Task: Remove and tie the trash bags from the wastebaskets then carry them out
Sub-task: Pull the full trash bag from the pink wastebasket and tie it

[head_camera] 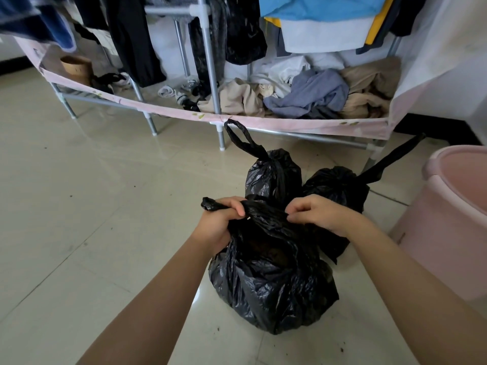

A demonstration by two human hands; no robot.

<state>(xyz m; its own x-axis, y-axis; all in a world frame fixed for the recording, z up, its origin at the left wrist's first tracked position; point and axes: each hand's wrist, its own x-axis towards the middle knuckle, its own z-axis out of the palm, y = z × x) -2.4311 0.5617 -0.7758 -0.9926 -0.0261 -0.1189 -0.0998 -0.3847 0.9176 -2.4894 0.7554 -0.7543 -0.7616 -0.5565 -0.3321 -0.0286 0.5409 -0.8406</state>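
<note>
A full black trash bag (271,283) sits on the tiled floor right in front of me. My left hand (221,219) is closed around its left handle, whose twisted end sticks out past my fist. My right hand (316,213) pinches the bag's gathered top on the other side. Behind it stand two more black bags, both tied: one (272,175) with an upright loop handle, and one (340,188) to the right with a handle stretching up and right. A pink wastebasket (453,214) stands at the right edge with no bag in it.
A metal-framed clothes rack (210,59) with hanging garments and a pile of clothes (305,93) on its bottom shelf stands close behind the bags. Its legs rest on the floor. Open tiled floor (92,193) stretches to the left, with small specks of dirt.
</note>
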